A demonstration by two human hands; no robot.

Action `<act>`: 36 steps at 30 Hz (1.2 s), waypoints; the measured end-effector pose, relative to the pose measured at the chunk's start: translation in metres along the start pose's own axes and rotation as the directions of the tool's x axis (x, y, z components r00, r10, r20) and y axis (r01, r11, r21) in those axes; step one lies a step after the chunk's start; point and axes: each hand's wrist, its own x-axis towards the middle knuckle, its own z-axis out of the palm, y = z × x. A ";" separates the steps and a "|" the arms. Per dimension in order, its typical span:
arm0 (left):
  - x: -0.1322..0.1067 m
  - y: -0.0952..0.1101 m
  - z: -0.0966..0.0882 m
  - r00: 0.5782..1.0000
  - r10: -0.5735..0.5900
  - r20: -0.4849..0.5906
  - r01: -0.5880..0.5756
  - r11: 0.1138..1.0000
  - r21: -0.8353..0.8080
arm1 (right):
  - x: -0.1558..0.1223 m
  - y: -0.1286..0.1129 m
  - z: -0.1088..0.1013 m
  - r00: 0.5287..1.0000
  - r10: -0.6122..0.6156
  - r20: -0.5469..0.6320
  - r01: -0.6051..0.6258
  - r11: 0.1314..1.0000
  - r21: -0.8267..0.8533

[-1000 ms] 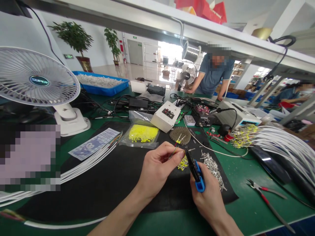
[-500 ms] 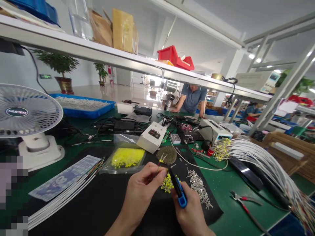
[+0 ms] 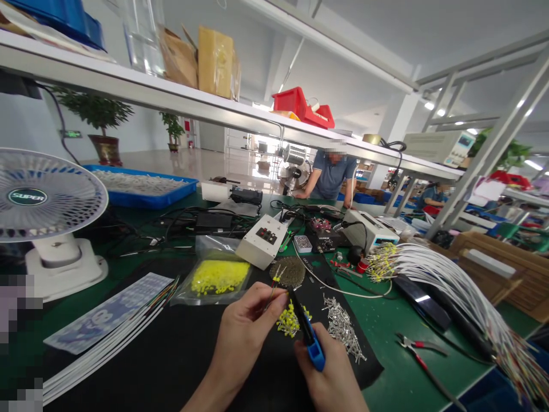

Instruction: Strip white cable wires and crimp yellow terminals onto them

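Head view: pinches thin wires (image 3: 273,290) in the narrow grip of the left hand (image 3: 246,317), thumb against fingers, above the black mat (image 3: 171,343) on the green surface (image 3: 377,326). Closes the right hand (image 3: 329,366) around a blue-handled tool (image 3: 315,350), filling that grip too; cannot make out the squeeze on the handles, nor any contact between dark tool head and wire. Slants the tool's long axis forward and to the left from the right palm, bringing the tip just beside the left thumb. Puts the wires just left of that tip, forward and left of the right grip, nearest to the left hand by being held in it. Points the free wire ends forward, leaning slightly right, at an angle across the line of the tool.

Shows red and green on the wires, too blurred for a sure count, with yellow-sleeved terminals (image 3: 277,278) at the far ends, tipped in slim silvery pins, against a round brownish pad (image 3: 295,272). Reveals a pile of yellow-capped pieces (image 3: 288,321) between the hands, and loose silver terminals (image 3: 343,329) to the right.
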 end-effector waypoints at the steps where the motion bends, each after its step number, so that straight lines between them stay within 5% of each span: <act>1: 0.000 0.000 0.000 1.000 0.004 0.000 -0.004 1.000 0.003 | -0.001 -0.002 -0.001 1.000 0.004 0.009 -0.004 1.000 0.006; 10: -0.001 -0.001 -0.002 1.000 0.025 -0.010 -0.025 0.997 0.076 | -0.013 0.000 -0.004 0.994 -0.001 0.112 -0.023 0.976 0.215; 13: -0.001 -0.004 -0.002 0.999 0.032 -0.009 -0.030 0.994 0.105 | -0.019 -0.008 -0.008 0.995 0.081 0.060 -0.095 0.953 0.288; 17: -0.002 -0.005 -0.001 0.999 0.036 0.002 -0.036 0.985 0.171 | -0.026 -0.014 -0.014 0.924 0.380 -0.036 -0.326 0.836 0.441; 22: -0.006 -0.006 0.010 0.986 -0.034 0.163 -0.008 0.968 0.252 | -0.023 0.007 -0.028 0.906 0.421 -0.050 -0.252 0.628 0.736; 28: -0.013 -0.018 0.013 0.877 -0.158 0.454 -0.133 0.827 0.546 | -0.035 0.010 -0.063 0.876 0.482 -0.024 -0.239 0.476 0.846; 36: -0.012 -0.029 -0.002 0.780 -0.245 0.576 -0.187 0.787 0.588 | -0.053 0.023 -0.089 0.844 0.533 0.061 -0.314 0.398 0.862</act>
